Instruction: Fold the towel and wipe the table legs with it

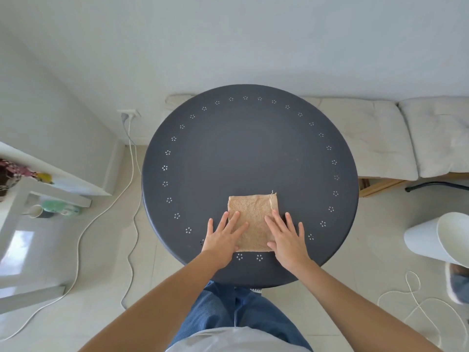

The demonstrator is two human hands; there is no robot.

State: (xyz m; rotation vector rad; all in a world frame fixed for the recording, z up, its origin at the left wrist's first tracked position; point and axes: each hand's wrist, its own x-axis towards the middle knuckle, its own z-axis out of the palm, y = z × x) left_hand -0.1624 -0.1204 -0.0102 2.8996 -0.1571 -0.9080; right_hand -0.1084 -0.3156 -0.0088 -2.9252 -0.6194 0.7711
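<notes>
Head view, looking down on a round dark table (250, 153) with a ring of small punched holes near its rim. A tan towel (253, 219) lies flat on the near part of the tabletop, a little right of centre, already reduced to a compact, nearly square pad; a loose thread shows at its far right corner. The folding stage therefore appears to be finished or nearly so, although the number of layers cannot be told from above. The wiping stage has not begun: the table legs are hidden beneath the top, and the towel has not left the surface.

The left hand (223, 238) rests palm down over the towel's near left edge, fingers spread and extended toward the far side, partly on cloth and partly on the tabletop. The right hand (286, 240) mirrors it on the near right edge, likewise flat and spread. Neither hand grips anything; both seem to be pressing the fold. Both forearms reach forward from the near edge of the view, above blue trousers (233, 313).
</notes>
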